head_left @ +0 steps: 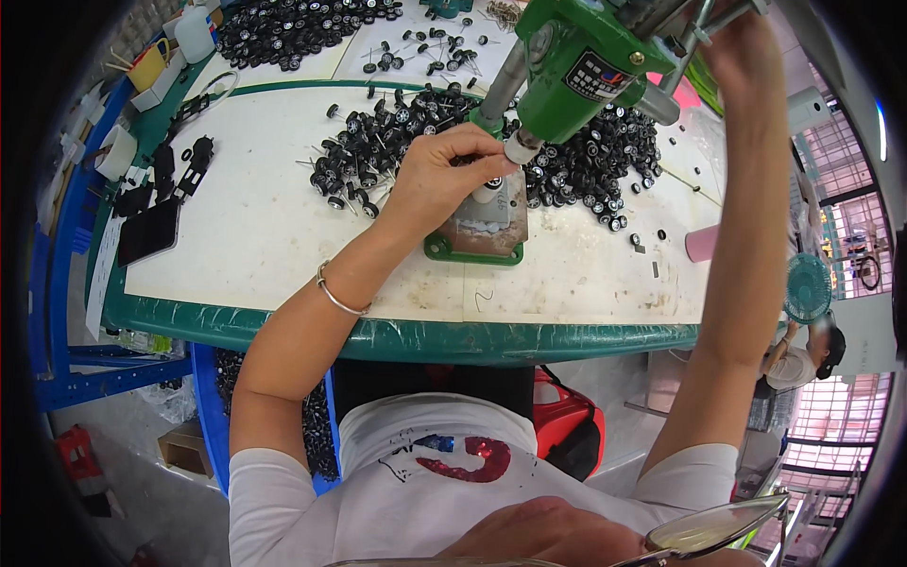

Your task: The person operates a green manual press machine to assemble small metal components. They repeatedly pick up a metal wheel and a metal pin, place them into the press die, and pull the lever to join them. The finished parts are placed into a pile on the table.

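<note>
A green hand press (578, 71) stands on the worktable, its ram with a white tip (521, 147) pointing down at a metal base plate (505, 222). My left hand (452, 170) reaches in beside the tip, thumb and forefinger pinched together just under it. What sits between these fingertips is too small to make out. Directly below them a small black wheel with a silver hub (493, 185) rests on a white holder. My right hand (742, 52) is raised at the upper right, closed around the end of the press lever (697, 36); its fingers are partly hidden.
Heaps of small black wheels on metal axles (595, 165) surround the press; another pile (293, 33) lies far left. A dark phone (149, 232) and black plastic parts (194, 165) lie left. A pink cup (701, 244) stands right. Another person (803, 357) sits farther right.
</note>
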Motion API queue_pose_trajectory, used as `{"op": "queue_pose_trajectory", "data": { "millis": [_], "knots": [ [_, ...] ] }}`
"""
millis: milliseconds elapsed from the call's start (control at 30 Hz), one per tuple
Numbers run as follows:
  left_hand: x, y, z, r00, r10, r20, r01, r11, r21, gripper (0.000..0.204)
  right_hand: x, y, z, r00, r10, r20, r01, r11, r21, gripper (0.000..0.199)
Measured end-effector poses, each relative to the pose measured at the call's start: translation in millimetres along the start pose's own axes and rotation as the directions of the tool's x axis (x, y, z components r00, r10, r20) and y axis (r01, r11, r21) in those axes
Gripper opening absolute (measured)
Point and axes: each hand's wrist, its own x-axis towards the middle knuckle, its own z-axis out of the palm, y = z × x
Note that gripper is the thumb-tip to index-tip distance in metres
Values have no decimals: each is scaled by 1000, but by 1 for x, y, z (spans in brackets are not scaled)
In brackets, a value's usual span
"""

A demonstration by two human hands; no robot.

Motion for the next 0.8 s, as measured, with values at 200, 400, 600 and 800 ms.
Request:
{"op": "queue_pose_trajectory", "data": {
  "millis": [200, 400, 600, 800],
  "knots": [
    [2, 3, -2, 999, -16, 41, 17, 1000, -23, 13, 49, 6, -19, 932, -216, 290, 115, 937, 329, 16],
    [0, -3, -3, 1000, -12, 28, 13, 999, -35, 14, -4, -3, 18, 864, -501, 49, 499, 865, 51, 21],
    [0, -3, -3, 999, -27, 38, 28, 999, -21, 14, -23, -10, 15, 787, -616, 24, 617, 785, -55, 24],
    [1, -5, -1, 1000, 16, 27, -16, 1000, -6, 14, -16, -13, -2, 863, -480, 158, 422, 855, 301, 23]
  ]
}}
